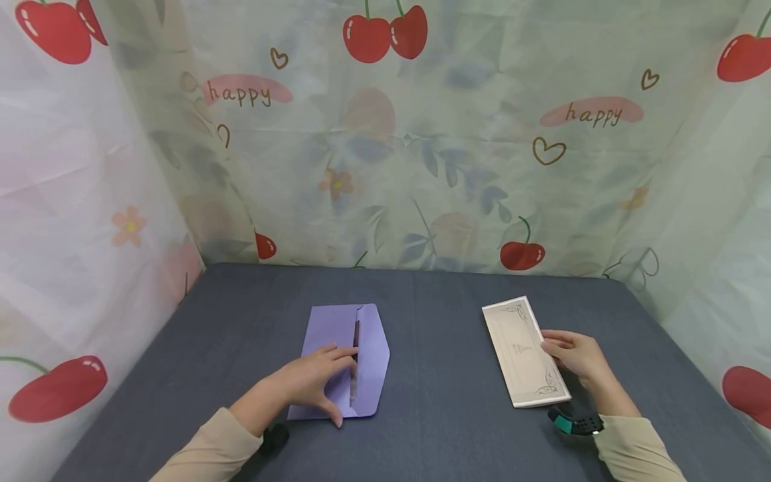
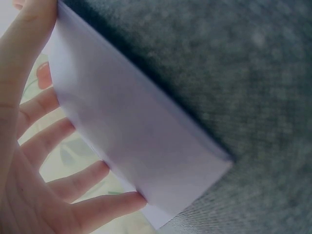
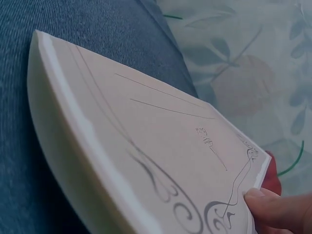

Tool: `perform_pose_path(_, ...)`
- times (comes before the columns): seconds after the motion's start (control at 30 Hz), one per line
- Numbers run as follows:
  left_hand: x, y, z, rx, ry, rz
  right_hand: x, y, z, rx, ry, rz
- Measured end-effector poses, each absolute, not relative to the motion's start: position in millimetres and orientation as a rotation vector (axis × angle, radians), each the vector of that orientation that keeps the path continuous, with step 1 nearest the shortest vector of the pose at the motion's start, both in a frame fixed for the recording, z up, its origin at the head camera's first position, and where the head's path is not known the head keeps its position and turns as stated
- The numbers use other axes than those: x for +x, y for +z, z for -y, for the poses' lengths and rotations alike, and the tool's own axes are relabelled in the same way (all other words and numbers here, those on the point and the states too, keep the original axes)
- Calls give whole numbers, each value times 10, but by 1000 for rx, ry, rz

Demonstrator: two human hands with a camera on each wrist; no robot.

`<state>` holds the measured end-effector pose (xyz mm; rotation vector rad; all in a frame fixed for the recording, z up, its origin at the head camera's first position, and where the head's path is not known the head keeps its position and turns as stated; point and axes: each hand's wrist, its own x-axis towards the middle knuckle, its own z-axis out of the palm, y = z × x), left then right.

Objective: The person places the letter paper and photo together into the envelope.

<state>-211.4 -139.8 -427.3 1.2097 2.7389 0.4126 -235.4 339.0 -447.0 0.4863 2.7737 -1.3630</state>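
Note:
On the left of the table lies a purple envelope, its pointed flap folded out to the right and a dark slit showing at its mouth. My left hand rests over it with spread fingers, fingertips at the mouth and thumb by the near edge. In the left wrist view, the fingertips touch the envelope along one side. To the right, my right hand pinches a cream folded card with dark scroll corners by its right edge. The right wrist view shows the card tilted and its layers slightly apart.
A dark blue-grey cloth covers the table. Behind and beside it hang curtains printed with cherries and leaves. A black and teal wrist strap sits at the right wrist.

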Motion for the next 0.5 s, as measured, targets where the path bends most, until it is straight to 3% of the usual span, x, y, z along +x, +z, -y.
perform_pose_path(0.5, -2112, -4276, 1396, 1213, 411, -2749, -2542, -4643, -3379, 437, -1441, -2798)
